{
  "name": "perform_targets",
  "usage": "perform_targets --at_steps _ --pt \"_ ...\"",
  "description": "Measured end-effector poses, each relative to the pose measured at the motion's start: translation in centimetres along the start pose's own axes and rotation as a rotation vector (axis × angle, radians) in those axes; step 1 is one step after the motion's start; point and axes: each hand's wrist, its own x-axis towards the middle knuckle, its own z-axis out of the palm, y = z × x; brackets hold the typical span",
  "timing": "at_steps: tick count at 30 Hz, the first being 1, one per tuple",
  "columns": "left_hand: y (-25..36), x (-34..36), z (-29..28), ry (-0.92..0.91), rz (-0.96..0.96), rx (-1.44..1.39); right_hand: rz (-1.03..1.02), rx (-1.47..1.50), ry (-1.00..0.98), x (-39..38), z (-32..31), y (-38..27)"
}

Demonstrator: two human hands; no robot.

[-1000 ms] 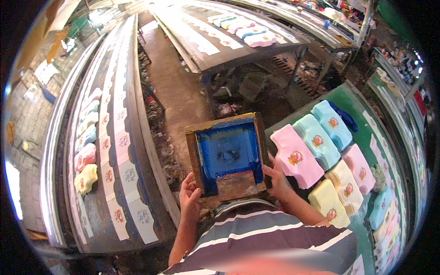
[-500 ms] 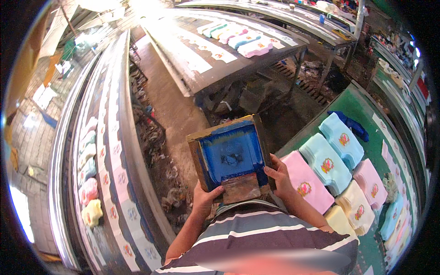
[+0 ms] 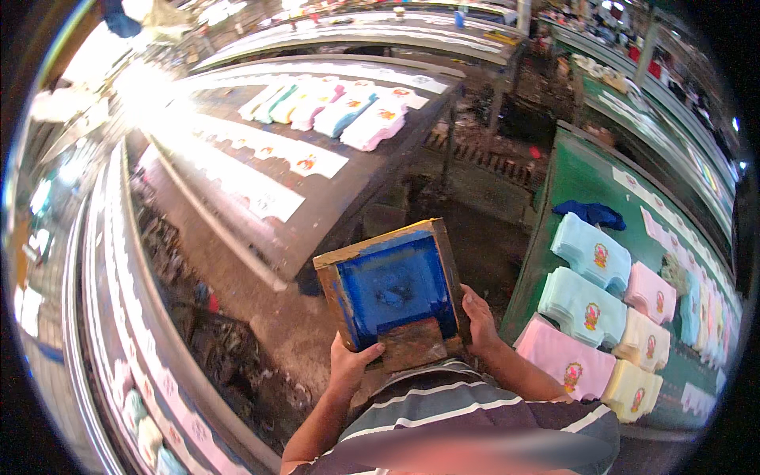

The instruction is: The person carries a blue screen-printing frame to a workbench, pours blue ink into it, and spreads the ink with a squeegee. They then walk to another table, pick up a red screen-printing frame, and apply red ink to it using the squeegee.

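A wooden screen-printing frame (image 3: pixel 326 286) with blue ink across its mesh is held before my waist, its far edge tilted up. A brown, ink-stained wooden block, which looks like a squeegee (image 3: pixel 413 345), lies across its near end. My left hand (image 3: pixel 353 367) grips the near left corner, thumb on top beside the block and fingers hidden underneath. At the frame's right side, my right hand (image 3: pixel 481 323) holds the edge with its fingers partly hidden. Folded printed fabric stacks in pink (image 3: pixel 554 360), mint (image 3: pixel 566 305) and yellow (image 3: pixel 625 380) lie to the right.
A green table (image 3: pixel 582 170) on the right carries the stacks and a dark blue cloth (image 3: pixel 590 214). Ahead stands a dark table (image 3: pixel 348 202) with printed strips and pastel piles (image 3: pixel 376 123). A long table (image 3: pixel 150 313) runs along the left. Debris (image 3: pixel 202 340) litters the floor beside it.
My view has turned right, so the tables ahead and left have shifted leftward. The frame stays before me. My right thumb no longer shows over the frame's right edge.
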Motion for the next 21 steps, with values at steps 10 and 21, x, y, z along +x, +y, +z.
perform_targets --at_steps 10,21 --pt "4.0 20.6 10.0 -0.349 0.095 0.271 -0.136 0.172 0.420 8.6 -6.9 -4.2" --pt "10.4 38.4 21.3 -0.456 0.068 0.102 -0.116 0.172 0.532 24.9 -13.1 -13.2"
